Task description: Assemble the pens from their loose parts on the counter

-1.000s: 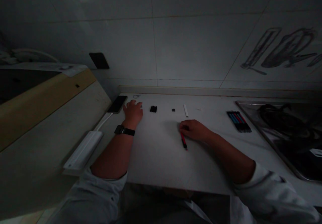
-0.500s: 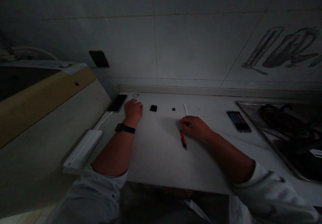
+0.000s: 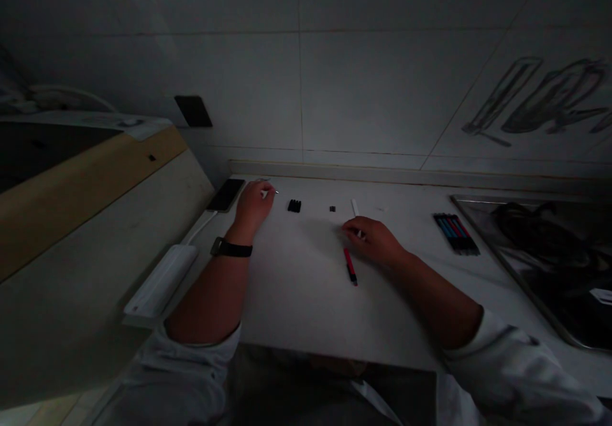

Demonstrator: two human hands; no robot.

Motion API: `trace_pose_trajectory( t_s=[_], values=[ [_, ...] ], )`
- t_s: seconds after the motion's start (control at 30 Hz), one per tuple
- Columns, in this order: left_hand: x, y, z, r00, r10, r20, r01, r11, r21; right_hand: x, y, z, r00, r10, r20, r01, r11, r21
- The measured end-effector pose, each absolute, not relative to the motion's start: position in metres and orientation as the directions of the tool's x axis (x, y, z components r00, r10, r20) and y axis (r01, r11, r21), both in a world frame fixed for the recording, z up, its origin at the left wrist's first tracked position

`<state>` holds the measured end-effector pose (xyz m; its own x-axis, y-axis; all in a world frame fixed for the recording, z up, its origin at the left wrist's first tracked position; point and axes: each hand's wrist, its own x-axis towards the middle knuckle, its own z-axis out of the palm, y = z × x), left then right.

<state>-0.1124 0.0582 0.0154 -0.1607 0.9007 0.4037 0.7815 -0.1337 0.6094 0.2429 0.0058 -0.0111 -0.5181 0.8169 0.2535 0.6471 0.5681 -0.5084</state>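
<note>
My left hand, with a dark watch on its wrist, is at the back left of the white counter, thumb and fingers pinched together. A tiny silvery tip pokes out from them; the rest is hidden. My right hand hovers or rests over the middle, fingers curled in a pinch, with something small and pale partly showing. Just below it lies a red and black pen piece. Behind it is a thin white strip. Between the hands sit a group of black parts and a smaller dark cluster.
At right, several finished-looking pens lie in a row beside a metal-rimmed hob or sink. A phone and a white power strip are at left, near a slanted panel. A tiled wall closes off the back.
My left hand has turned and its fingers have closed into a pinch, with a silvery tip now showing. My right hand has barely moved. The view has shifted slightly.
</note>
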Motion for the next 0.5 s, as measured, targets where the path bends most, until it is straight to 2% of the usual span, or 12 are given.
trace_pose_trajectory(
  t_s=[0.1,0.17,0.23,0.3,0.5],
  values=[
    [-0.107,0.054,0.027,-0.313,0.904,0.291,0.379,-0.163,0.911,0.234,0.015,-0.011,-0.557,0.767,0.319,0.650,0.642,-0.408],
    [-0.099,0.050,0.030,-0.324,0.931,0.170,0.049,-0.163,0.985,0.224,0.026,-0.009,-0.602,0.728,0.326,0.660,0.685,-0.309],
    [-0.088,0.046,0.029,-0.271,0.960,0.069,-0.186,-0.122,0.975,0.211,0.038,-0.007,-0.635,0.713,0.298,0.682,0.698,-0.218],
    [-0.077,0.043,0.028,-0.209,0.978,-0.020,-0.327,-0.051,0.944,0.194,0.051,-0.006,-0.654,0.712,0.258,0.702,0.697,-0.146],
    [-0.068,0.042,0.027,-0.115,0.979,-0.167,-0.572,0.072,0.817,0.146,0.082,-0.011,-0.660,0.724,0.201,0.733,0.679,-0.042]
  ],
)
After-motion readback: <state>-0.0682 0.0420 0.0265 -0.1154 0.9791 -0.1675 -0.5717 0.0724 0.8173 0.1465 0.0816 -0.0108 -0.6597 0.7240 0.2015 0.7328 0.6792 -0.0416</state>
